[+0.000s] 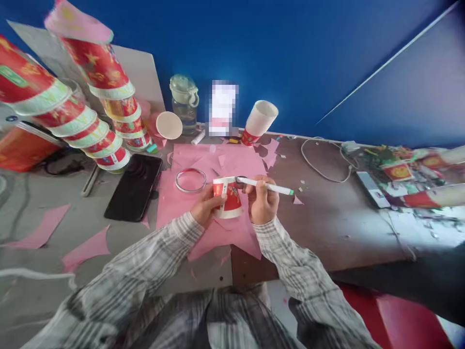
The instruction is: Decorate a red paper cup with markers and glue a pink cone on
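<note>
A red and white paper cup [232,201] is upside down or tilted in my left hand [208,206], whose fingers wrap its left side. My right hand [263,199] is closed round a white marker [278,187] with a green end. The marker points left, its near end beside a small dark ring-like part at the cup's upper right edge. Pink paper [178,208] lies under both hands. A roll of clear tape [191,180] rests on the paper, left of the cup.
Stacked red cups [119,104] rise at the left beside a black phone [133,188]. A bottle [184,104], a lit screen [222,109] and white cups [259,118] stand along the blue wall. A cable [308,162] and a white power strip [372,189] lie right.
</note>
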Motion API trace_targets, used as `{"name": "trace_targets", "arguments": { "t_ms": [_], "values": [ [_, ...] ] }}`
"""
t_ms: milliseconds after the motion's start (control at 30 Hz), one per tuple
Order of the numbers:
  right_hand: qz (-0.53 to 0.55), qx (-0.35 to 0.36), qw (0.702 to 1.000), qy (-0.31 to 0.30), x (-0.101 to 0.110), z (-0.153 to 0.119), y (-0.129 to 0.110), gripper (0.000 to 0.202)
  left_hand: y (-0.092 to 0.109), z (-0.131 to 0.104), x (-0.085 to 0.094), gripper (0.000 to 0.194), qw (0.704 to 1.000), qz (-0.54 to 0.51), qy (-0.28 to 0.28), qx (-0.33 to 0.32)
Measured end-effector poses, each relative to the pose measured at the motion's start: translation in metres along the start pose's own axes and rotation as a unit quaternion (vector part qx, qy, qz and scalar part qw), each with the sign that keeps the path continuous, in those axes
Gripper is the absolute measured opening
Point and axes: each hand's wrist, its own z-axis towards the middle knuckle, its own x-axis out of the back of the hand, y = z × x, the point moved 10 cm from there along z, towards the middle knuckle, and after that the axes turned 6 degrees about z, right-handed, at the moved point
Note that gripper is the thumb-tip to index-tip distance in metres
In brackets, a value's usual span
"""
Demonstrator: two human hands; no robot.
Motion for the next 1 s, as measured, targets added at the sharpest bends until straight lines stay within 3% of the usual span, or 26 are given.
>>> {"name": "trace_targets", "arguments": {
  "t_ms": [167,533,667,1000],
  "values": [
    [-0.001,-0.005,1.000,0.003,-0.001,0.001,0.000,0.018,0.003,0.001,0.002,0.054,1.000,0.001,0.001,-0.009],
    [0.028,0.001,0.999,0.026,0.002,0.000,-0.006,0.017,-0.001,0.000,0.006,0.063,0.999,-0.029,0.036,0.021],
    [-0.010,0.024,1.000,-0.005,-0.004,-0.007,-0.013,0.021,0.000,0.000,0.008,0.063,0.999,-0.019,0.046,0.020],
    [-0.106,0.065,0.990,-0.059,-0.013,-0.019,-0.019,0.023,0.005,-0.001,0.001,0.048,1.000,0.019,-0.004,0.001]
  ]
}}
